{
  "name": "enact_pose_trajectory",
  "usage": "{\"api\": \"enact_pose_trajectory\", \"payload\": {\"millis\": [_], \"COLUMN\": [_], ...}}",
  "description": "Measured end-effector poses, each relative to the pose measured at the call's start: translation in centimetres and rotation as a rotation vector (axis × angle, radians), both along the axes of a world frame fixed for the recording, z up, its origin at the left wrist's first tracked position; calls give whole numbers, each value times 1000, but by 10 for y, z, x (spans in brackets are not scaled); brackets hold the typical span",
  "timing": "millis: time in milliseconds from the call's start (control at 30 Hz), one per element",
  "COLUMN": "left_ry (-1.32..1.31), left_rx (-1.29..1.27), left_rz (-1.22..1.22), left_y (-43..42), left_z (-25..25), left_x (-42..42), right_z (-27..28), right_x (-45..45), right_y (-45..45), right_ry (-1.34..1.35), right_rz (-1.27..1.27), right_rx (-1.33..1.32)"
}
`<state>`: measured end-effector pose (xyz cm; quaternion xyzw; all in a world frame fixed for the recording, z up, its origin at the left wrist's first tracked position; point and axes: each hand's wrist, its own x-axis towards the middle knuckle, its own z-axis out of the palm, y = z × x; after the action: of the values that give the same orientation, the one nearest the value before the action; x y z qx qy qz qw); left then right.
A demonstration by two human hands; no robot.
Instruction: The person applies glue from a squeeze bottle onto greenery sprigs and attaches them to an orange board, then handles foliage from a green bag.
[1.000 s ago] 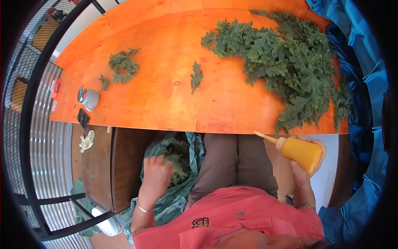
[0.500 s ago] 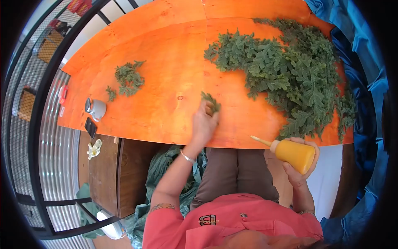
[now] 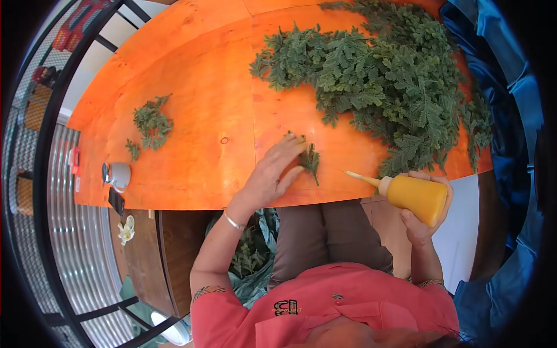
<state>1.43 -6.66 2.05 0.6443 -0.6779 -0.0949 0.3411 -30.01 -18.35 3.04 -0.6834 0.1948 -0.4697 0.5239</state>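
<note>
A green sprig, pinched a moment ago, is now lying on the tabletop at three o'clock from the left fingers, which are spreading loosely; contact is unclear. At its four o'clock, partly hidden right fingers are gripping a yellow bottle.

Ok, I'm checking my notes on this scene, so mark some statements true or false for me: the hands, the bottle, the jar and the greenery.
1. The right hand holds a yellow squeeze bottle. True.
2. The small grey lidded jar stands on the floor. False: the jar is on the orange wooden table.
3. The bottle's long pale nozzle touches the small green sprig by the left hand. False: there is a gap between them.
4. The large heap of green leafy sprigs lies on the table's right side. True.
</note>
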Motion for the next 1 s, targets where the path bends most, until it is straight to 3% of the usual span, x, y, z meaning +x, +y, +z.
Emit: {"api": "enact_pose_trajectory", "payload": {"millis": [67,300,500,700,1000], "left_ry": [-65,-302,-209,-296,-321], "left_rx": [113,231,334,412,368], "left_rz": [-112,-66,-156,-229,-217], "left_y": [-9,16,17,17,14], "left_z": [-18,-18,-15,-13,-12], "left_x": [6,-19,0,8,11], "right_z": [0,0,2,2,7], "right_x": [2,18,44,61,80], "right_y": [0,-11,-14,-13,-10], "right_ry": [20,-28,19,63,124], "right_rz": [-2,71,154,162,163], "right_rx": [8,-43,-168,-298,-424]}}
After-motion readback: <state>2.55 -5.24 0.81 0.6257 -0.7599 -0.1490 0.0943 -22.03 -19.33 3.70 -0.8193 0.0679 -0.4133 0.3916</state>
